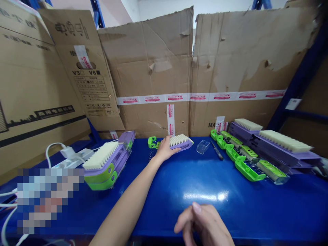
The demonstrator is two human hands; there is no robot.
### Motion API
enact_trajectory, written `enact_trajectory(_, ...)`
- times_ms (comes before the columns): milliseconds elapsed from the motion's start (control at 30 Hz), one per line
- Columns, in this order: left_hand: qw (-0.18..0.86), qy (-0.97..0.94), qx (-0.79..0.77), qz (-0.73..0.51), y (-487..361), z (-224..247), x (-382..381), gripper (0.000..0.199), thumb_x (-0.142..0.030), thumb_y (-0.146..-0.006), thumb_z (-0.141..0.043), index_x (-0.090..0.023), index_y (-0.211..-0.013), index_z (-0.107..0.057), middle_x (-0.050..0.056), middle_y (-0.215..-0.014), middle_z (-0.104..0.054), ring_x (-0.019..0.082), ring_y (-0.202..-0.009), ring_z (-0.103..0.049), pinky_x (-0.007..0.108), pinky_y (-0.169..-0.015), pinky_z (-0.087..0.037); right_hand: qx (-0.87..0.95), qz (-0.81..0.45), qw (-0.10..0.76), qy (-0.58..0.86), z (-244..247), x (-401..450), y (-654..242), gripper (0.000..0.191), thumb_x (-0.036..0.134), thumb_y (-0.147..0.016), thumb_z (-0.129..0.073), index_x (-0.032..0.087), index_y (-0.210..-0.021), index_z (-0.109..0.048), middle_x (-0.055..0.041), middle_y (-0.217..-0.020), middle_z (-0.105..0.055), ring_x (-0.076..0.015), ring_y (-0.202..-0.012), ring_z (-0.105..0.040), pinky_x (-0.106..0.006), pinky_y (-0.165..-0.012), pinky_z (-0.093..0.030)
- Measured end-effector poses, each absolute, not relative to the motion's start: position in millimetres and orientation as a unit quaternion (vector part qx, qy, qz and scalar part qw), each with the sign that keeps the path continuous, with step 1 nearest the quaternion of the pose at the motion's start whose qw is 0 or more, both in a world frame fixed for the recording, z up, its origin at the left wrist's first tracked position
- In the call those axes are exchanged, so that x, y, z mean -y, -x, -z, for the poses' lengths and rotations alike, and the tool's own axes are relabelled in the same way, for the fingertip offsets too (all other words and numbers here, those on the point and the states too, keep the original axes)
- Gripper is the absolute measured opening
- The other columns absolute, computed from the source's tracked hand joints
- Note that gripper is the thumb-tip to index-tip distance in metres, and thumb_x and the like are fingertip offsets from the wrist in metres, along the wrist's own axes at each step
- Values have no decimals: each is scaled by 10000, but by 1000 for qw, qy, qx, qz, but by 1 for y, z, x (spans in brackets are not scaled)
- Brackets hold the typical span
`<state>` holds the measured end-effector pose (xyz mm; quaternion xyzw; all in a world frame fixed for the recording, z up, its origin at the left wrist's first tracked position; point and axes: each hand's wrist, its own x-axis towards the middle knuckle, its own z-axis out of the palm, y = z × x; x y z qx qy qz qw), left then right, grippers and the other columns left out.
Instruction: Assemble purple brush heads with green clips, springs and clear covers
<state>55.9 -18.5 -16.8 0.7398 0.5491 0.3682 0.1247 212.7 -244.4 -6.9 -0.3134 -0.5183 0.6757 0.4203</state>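
Observation:
My left hand (164, 150) reaches to the back of the blue table and grips one end of a purple plastic housing with a cream ridged pad on top (185, 146). Beside that hand lie a bright green plastic clip (152, 142) and a metal spring (150, 154). Low in front, my right hand (205, 225) hovers with loosely bent fingers apart and nothing visible in them. A small clear plastic box (203, 146) rests to the right of the held housing. Near it lies a thin dark-handled tool (217, 150), its kind unclear.
At left stand a purple and green padded unit (105, 164) and a white power strip (73, 157) with cables. Several green covers (247, 169), clear-ended green pieces (273, 169) and purple padded housings (284, 147) line the right. Cardboard sheets (153, 68) wall the back.

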Motion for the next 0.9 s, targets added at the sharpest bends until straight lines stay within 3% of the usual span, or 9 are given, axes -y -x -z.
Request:
enact_trajectory(167,128,-737,-553,-367,-57,14,21,684,-442,-652,-752,-224,-1222,-443,97,-1231,-562,280,-1162,-508,379,-925,-424,492,-699,431,288,5,241,-208,615,644,-827,-465,83,-801,-715,-6,-439,-495,-87,-416,-450,-215,-460,-342)
enact_trajectory(900,129,-738,-550,-369,-56,14,21,688,-457,-651,-744,-214,-1217,-437,93,-1212,-571,280,-1134,-520,386,-908,-435,491,-679,440,324,10,245,-207,607,655,-809,-489,95,-916,-697,0,-480,-504,-107,-451,-482,-235,-478,-361)
